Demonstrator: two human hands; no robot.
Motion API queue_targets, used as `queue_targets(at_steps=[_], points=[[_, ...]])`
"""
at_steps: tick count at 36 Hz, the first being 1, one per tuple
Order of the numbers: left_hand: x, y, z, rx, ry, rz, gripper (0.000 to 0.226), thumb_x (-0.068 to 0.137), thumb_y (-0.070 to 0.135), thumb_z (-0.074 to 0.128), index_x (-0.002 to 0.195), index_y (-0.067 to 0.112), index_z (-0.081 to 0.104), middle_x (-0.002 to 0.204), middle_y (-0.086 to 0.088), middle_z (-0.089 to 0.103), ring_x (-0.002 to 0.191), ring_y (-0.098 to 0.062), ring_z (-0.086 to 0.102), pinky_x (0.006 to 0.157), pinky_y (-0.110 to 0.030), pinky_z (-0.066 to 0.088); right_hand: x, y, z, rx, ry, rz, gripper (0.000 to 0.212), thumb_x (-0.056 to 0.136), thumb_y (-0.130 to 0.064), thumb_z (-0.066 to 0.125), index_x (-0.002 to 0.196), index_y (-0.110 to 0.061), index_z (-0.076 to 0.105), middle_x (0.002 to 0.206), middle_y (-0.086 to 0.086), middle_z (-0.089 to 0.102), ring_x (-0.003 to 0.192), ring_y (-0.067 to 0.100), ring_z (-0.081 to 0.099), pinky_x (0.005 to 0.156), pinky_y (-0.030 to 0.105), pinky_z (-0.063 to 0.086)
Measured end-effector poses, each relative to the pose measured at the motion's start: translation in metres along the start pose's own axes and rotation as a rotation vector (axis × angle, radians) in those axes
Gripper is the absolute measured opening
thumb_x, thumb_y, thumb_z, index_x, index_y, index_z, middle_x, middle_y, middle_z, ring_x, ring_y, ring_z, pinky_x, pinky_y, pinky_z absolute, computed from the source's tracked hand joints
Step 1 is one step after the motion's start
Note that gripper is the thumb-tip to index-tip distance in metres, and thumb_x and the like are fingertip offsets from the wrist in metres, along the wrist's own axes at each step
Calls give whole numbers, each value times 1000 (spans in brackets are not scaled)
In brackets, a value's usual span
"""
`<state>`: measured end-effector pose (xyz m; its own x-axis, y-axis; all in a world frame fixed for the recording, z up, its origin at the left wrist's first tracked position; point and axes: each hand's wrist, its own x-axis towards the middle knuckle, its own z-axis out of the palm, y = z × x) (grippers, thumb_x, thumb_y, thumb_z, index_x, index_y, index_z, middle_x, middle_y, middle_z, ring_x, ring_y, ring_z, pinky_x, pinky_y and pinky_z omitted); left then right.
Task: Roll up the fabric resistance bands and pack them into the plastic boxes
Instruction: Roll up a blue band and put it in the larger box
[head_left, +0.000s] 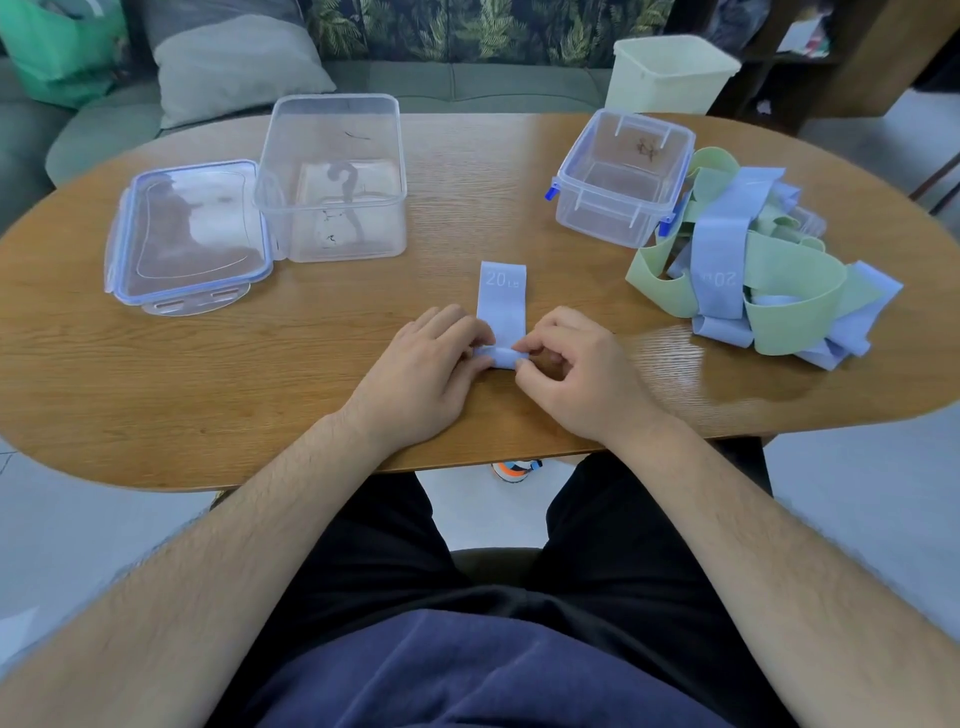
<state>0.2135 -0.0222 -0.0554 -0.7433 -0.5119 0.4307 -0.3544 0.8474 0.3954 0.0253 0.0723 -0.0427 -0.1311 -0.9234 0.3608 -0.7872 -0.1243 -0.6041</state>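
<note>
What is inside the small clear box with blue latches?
The small clear plastic box holds no bands, only a brown squiggle on its floor. No lid covers it, nothing hidden.

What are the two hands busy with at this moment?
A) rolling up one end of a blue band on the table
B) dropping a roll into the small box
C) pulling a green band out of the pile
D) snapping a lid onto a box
A: the left hand and the right hand pinch the rolled near end of a blue band, whose rest lies flat on the table.
</note>
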Motion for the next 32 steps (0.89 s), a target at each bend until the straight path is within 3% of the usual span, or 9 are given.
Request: queue_targets(at_steps=[7, 12, 18, 24, 28, 32], points=[[1, -3, 1, 13, -1, -67, 31, 93, 44, 59, 111, 19, 65, 109, 3, 58, 100, -21, 55, 87, -47, 49, 0, 0, 0, -68, -23, -45, 26, 86, -13, 69, 112, -16, 69, 96, -10, 56, 90, 6, 48, 84, 13, 40], [3, -6, 1, 2, -11, -89, 32, 93, 39, 54, 112, 16, 68, 106, 0, 59, 97, -24, 55, 83, -51, 49, 2, 4, 3, -72, -9, -56, 18, 85, -15, 71, 103, -19, 68, 100, -7, 58, 100, 14, 52, 89, 29, 48], [0, -2, 0, -7, 3, -34, 29, 97, 36, 54, 105, 13, 70, 96, -1, 60, 90, -23, 54, 80, -49, 49, 1, 3, 2, -65, -4, -68, 13, 84, -13, 70, 96, -15, 71, 94, -5, 59, 93, 9, 50, 86, 17, 41], [1, 2, -3, -11, 34, 10, 11, 97, 20, 58, 106, 16, 64, 101, 3, 58, 94, -22, 55, 81, -46, 48, 1, 4, 3, -64, -2, -39, 15, 89, -16, 69, 103, -13, 74, 92, -8, 54, 93, 7, 49, 87, 9, 34], [1, 0, 0, 2, 45, -34, 17, 98, 34, 57, 103, 19, 64, 101, 5, 59, 93, -21, 55, 82, -47, 48, 0, 2, 3, -54, -20, -37, 24, 89, -14, 64, 113, -17, 66, 90, -7, 52, 88, 4, 47, 84, 14, 38], [1, -2, 1, 28, 34, -78, 27, 91, 41, 63, 109, 20, 66, 111, 4, 58, 102, -21, 55, 87, -46, 48, 0, 2, 3, -75, -31, -32, 21, 87, -18, 67, 108, -22, 64, 93, -11, 48, 87, -3, 46, 80, 11, 37]])
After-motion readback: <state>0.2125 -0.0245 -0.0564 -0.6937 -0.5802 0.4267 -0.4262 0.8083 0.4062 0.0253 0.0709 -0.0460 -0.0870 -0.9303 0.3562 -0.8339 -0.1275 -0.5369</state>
